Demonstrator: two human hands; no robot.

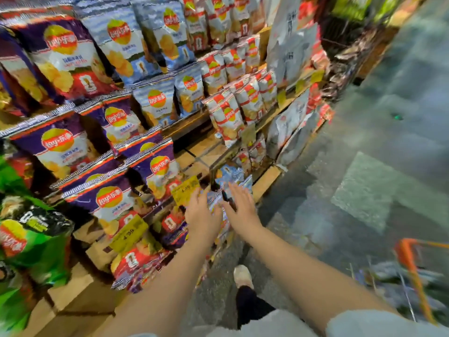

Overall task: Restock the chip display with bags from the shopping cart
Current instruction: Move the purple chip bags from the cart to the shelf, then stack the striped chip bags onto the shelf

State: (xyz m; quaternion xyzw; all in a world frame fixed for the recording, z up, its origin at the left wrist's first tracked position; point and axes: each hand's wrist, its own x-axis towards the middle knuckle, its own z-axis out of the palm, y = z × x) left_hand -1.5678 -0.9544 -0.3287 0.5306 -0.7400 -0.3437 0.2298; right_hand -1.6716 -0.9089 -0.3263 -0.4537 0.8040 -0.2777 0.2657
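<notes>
The chip display (194, 122) fills the left and centre with tiered wooden shelves. Light blue chip bags (232, 175) sit on a low shelf at the display's front corner. My left hand (201, 212) and my right hand (240, 205) both reach toward those bags with fingers spread and flat. A strip of blue bag (217, 207) shows between the two hands; whether either hand touches it is unclear. The shopping cart (410, 261), with an orange frame, is at the lower right behind my right arm, and its contents are blurred.
Purple bags (58, 147) fill the left shelves, blue bags (158, 103) the middle, red-and-white bags (228, 115) the right. Green bags (21, 239) hang at the far left. Yellow price tags (185, 190) clip to shelf edges. My shoe (243, 276) stands on grey floor (364, 190).
</notes>
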